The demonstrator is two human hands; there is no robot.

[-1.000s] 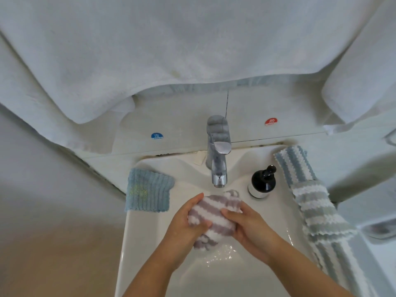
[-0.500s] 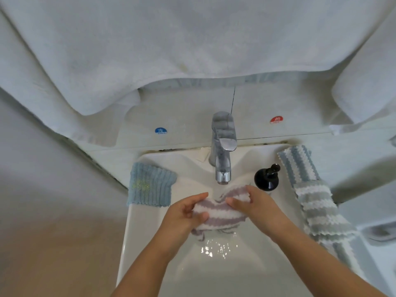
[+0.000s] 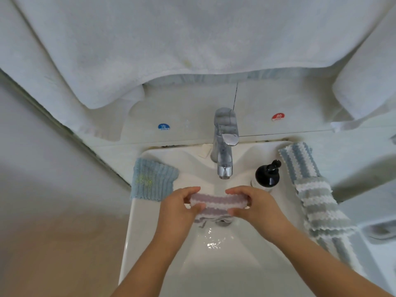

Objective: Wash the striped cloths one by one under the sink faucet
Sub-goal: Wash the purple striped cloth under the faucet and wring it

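Observation:
A purple-and-white striped cloth [image 3: 216, 203] is stretched between my hands just below the chrome faucet [image 3: 225, 146], over the white sink [image 3: 150, 243]. My left hand [image 3: 180, 207] grips its left end, and my right hand [image 3: 255, 205] grips its right end. The cloth's lower edge hangs toward the drain. Along the sink's right rim lie a blue-and-white striped cloth [image 3: 299, 161] and a grey-green striped cloth [image 3: 321, 209]. Water glistens in the basin below the cloth.
A plain light-blue ribbed cloth [image 3: 152, 182] hangs over the sink's left rim. A black soap pump bottle [image 3: 267, 174] stands right of the faucet. White towels [image 3: 171, 39] hang above the sink. Blue cold and red hot stickers mark the wall behind.
The cloth was bunched into a ball between my hands. My hands have moved apart and pulled it out into a wide band under the faucet.

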